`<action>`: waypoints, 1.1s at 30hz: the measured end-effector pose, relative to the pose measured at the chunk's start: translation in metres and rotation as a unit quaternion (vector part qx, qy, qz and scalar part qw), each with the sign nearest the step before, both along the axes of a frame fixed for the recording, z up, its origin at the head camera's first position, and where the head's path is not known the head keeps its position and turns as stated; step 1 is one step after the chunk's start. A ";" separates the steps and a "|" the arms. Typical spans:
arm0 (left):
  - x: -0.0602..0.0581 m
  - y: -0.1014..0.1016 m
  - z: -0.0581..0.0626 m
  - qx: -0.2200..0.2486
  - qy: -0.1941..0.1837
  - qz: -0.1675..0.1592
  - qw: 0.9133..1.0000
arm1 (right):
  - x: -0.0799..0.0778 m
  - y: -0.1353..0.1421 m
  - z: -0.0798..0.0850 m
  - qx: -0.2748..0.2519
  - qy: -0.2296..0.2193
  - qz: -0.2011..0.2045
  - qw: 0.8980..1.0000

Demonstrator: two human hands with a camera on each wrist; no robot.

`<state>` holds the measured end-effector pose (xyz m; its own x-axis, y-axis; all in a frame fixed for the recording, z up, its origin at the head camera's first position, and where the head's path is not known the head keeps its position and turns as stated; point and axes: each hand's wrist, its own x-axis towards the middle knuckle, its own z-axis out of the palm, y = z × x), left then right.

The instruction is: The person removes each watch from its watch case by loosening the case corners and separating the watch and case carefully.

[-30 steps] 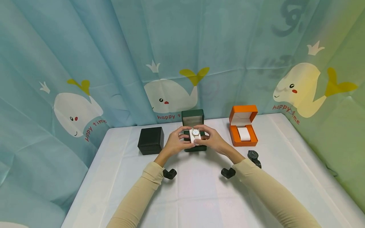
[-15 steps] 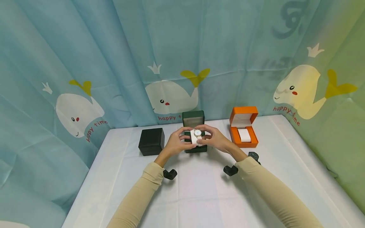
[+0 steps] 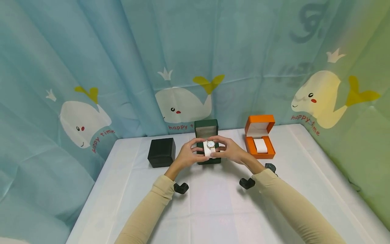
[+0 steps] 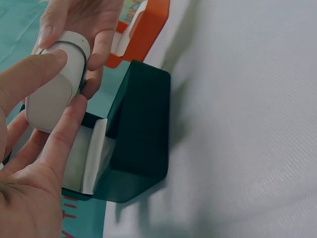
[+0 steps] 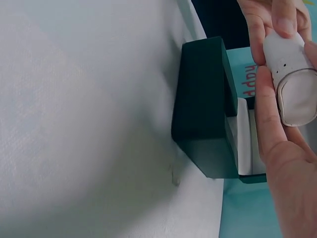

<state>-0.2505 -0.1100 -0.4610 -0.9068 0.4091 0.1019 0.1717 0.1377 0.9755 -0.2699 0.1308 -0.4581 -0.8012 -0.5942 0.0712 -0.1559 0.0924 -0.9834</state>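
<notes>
A watch [image 3: 211, 144] with a white strap is on a white watch cushion [image 3: 206, 151], above the opened green watch box [image 3: 206, 123]. My left hand [image 3: 186, 155] pinches the cushion's left end between thumb and fingers. From the other side my right hand [image 3: 233, 149] grips the cushion and watch strap. The left wrist view shows the cushion's smooth rounded end [image 4: 49, 104] under my left thumb, with the strap looped round its far part. In the right wrist view, the strap [image 5: 285, 54] carries small holes. The watch dial is hidden from both wrist views.
On the left stands a closed black box [image 3: 161, 152]. An opened orange box [image 3: 260, 153] with a white cushion [image 3: 260, 145] is at the right. A dark watch [image 3: 270, 167] lies beside my right sleeve. Behind the white-covered table [image 3: 210, 210] hangs a blue curtain [image 3: 134, 67].
The watch and cushion have shifted slightly right and tilted between my hands. My right forearm has moved a little to the right. Both hands keep their hold.
</notes>
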 end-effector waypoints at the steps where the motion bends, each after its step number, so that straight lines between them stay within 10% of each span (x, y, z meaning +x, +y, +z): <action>1: 0.000 0.000 -0.001 0.000 -0.001 -0.002 1.000 | 0.000 0.000 0.000 0.000 -0.005 0.003 1.000; 33: -0.001 0.000 -0.003 -0.008 0.011 -0.007 1.000 | 0.000 0.002 0.000 0.003 0.027 0.018 0.999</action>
